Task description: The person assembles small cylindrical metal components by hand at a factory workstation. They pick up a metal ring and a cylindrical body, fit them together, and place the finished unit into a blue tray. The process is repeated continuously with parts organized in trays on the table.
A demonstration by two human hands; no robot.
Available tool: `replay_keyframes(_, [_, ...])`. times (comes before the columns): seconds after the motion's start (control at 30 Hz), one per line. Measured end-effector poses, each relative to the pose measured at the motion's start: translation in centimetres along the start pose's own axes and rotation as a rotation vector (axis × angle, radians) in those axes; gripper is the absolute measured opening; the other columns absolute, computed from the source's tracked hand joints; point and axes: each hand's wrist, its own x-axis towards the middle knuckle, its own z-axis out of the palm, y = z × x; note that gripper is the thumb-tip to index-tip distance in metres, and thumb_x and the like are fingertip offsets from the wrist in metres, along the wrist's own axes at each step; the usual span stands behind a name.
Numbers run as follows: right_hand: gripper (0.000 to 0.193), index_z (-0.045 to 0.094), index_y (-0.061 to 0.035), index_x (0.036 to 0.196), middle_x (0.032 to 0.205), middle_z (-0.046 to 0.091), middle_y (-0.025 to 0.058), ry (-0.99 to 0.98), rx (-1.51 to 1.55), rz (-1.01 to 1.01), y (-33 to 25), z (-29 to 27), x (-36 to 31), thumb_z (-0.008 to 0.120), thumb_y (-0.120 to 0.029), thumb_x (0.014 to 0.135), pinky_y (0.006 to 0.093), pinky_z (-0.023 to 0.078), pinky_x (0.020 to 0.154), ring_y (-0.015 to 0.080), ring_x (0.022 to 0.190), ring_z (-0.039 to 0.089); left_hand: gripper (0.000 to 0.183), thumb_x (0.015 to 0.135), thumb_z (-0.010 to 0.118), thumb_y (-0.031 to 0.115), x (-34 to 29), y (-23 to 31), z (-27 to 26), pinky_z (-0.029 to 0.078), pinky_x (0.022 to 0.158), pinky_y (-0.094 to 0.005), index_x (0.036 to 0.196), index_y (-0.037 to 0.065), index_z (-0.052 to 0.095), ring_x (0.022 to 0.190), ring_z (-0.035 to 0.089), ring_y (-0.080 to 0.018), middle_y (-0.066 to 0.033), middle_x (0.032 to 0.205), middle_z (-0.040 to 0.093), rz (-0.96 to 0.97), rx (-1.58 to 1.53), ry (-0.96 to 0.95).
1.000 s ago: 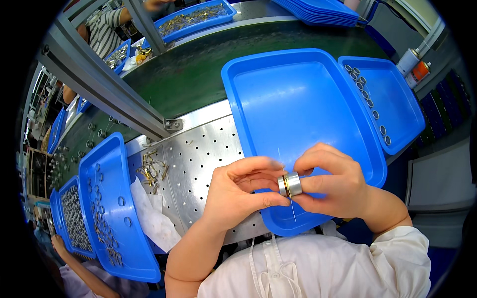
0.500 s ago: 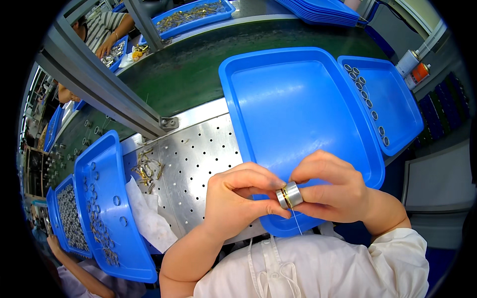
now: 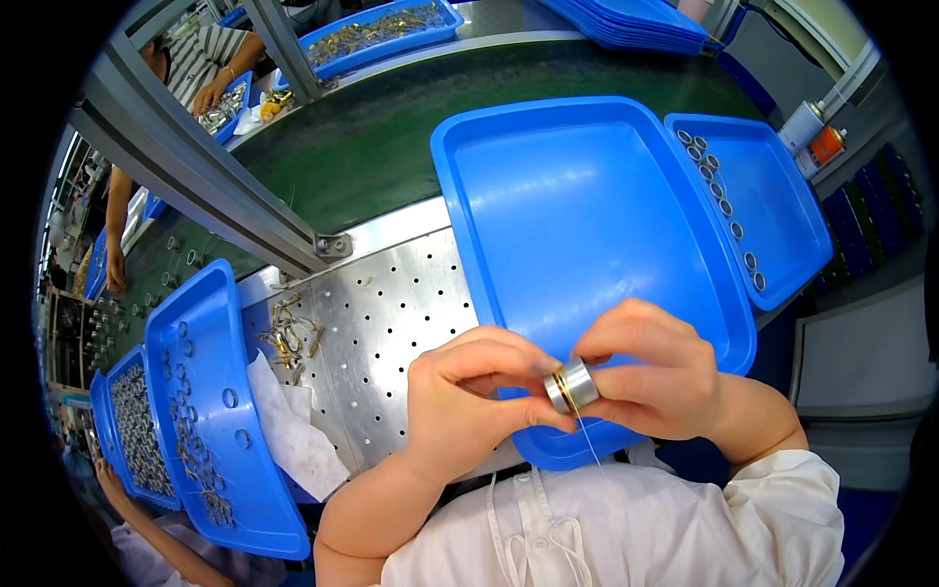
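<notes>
Between my hands is a short silver metal cylinder (image 3: 581,381) with a gold-coloured band round it. A thin wire (image 3: 590,440) hangs down from it. My left hand (image 3: 465,391) pinches its left end between thumb and forefinger. The thumb and fingers of my right hand (image 3: 653,370) grip its right end. Both hands are over the near edge of a large blue tray (image 3: 445,186), and the cylinder is tilted slightly. How far each fingertip reaches round the cylinder is partly hidden.
A smaller blue tray (image 3: 812,220) with several metal rings stands at right. To the left are a perforated metal plate (image 3: 401,303), small brass-coloured pieces (image 3: 289,333), a white cloth (image 3: 293,440) and a blue tray of rings (image 3: 264,489). A metal post (image 3: 196,176) stands before the green belt (image 3: 352,147).
The cylinder and both my hands have barely moved; the wire's lower end has swung slightly right. At far left, another person's arm now reaches down over the belt.
</notes>
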Motion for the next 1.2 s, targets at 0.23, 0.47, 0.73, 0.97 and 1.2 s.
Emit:
replay_keyframes(0.23, [0.021, 0.063, -0.0022, 0.088, 0.088, 0.058, 0.0083, 0.069, 0.04, 0.19, 0.2, 0.3, 0.1, 0.071, -0.001, 0.068, 0.0302, 0.045, 0.06, 0.0216, 0.071, 0.055, 0.023, 0.073, 0.067, -0.008, 0.7, -0.2, -0.4, 0.053, 0.079, -0.0284, 0.094, -0.006, 0.06, 0.087, 0.061, -0.0186, -0.0149, 0.1, 0.058, -0.147, -0.207, 0.047])
replay_keyframes(0.47, [0.021, 0.064, -0.0045, 0.085, 0.081, 0.057, 0.0058, 0.115, -0.175, 0.144, -0.3, 0.0, 0.3, 0.074, -0.004, 0.066, 0.0271, 0.044, 0.055, 0.0191, 0.065, 0.053, 0.018, 0.073, 0.063, -0.01, 0.7, 0.0, -0.2, 0.053, 0.076, -0.0251, 0.091, -0.006, 0.062, 0.083, 0.06, -0.0155, -0.0114, 0.095, 0.057, 0.116, 0.22, 0.002])
replay_keyframes(0.73, [0.024, 0.063, -0.0041, 0.085, 0.082, 0.056, 0.0067, 0.118, -0.251, 0.049, -0.6, 0.8, 0.1, 0.075, -0.005, 0.065, 0.0278, 0.043, 0.053, 0.0197, 0.065, 0.053, 0.017, 0.065, 0.065, -0.011, 0.6, -0.1, 0.2, 0.055, 0.067, -0.0225, 0.081, -0.006, 0.06, 0.074, 0.061, -0.0132, -0.0096, 0.087, 0.058, 0.087, 0.299, 0.066])
replay_keyframes(0.97, [0.024, 0.062, -0.003, 0.085, 0.083, 0.056, 0.008, 0.126, -0.287, 0.044, -1.1, 1.3, 0.2, 0.074, -0.005, 0.064, 0.0289, 0.044, 0.054, 0.0212, 0.066, 0.055, 0.018, 0.06, 0.065, -0.01, 0.5, -0.3, 0.2, 0.055, 0.062, -0.0217, 0.074, -0.002, 0.058, 0.069, 0.06, -0.0121, -0.0085, 0.08, 0.059, 0.304, 0.507, 0.103])
replay_keyframes(1.2, [0.024, 0.062, -0.0028, 0.085, 0.083, 0.057, 0.0084, 0.15, -0.288, 0.08, -1.2, 1.6, 0.0, 0.073, -0.003, 0.064, 0.0292, 0.045, 0.055, 0.0218, 0.066, 0.055, 0.018, 0.06, 0.065, -0.009, 0.4, -0.6, 0.1, 0.054, 0.062, -0.0216, 0.075, -0.001, 0.06, 0.066, 0.06, -0.0121, -0.0079, 0.078, 0.059, 0.389, 0.646, 0.108])
